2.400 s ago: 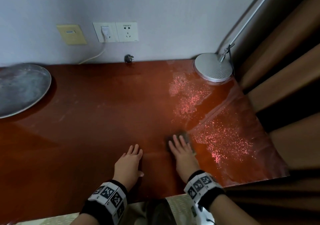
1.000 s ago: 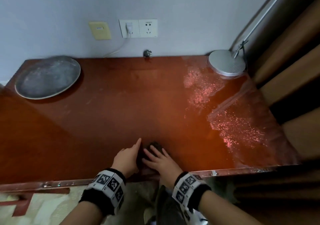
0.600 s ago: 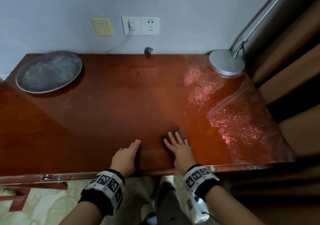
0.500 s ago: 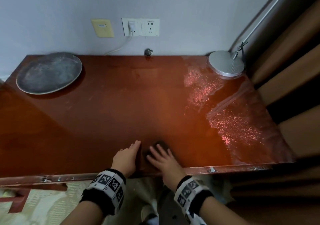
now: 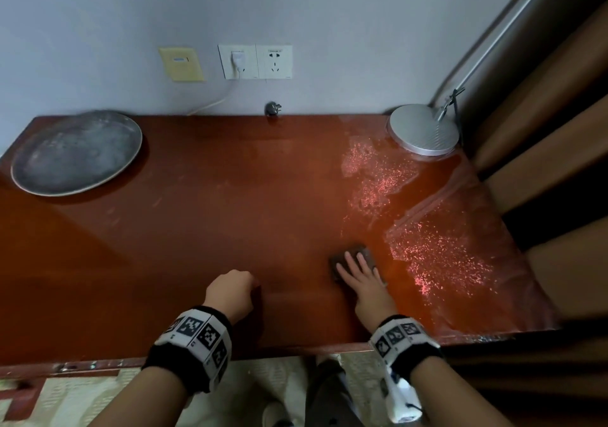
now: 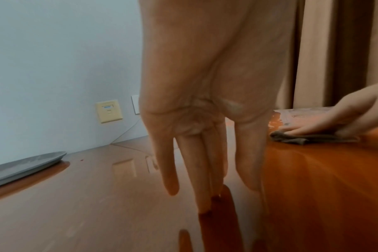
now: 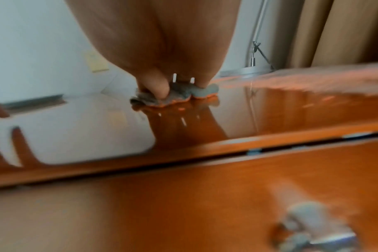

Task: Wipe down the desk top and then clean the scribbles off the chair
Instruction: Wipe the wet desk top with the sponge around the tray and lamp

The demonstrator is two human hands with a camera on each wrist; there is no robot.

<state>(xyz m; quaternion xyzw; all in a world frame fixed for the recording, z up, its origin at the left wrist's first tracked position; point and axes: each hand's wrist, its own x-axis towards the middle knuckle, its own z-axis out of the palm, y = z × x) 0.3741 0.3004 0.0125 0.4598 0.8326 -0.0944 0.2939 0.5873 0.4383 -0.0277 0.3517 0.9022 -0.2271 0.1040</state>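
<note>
One cloth (image 5: 352, 259), apparently damp desk (image 5: 230, 216)

The right hand (image 5: 365, 282) has slid its dark cloth (image 5: 352, 260) rightward along the desk top (image 5: 230, 213), away from the left hand (image 5: 230, 295), toward the speckled patch (image 5: 437, 259); the left hand, earlier flat with fingers forward, now looks raised at the knuckles, only fingertips (image 6: 203, 201) touching the wood.

home room | wooden desk (image 5: 230, 216) | wall sockets (image 5: 255, 61) | curtains (image 5: 559, 150) | lamp base (image 5: 424, 132)
</note>
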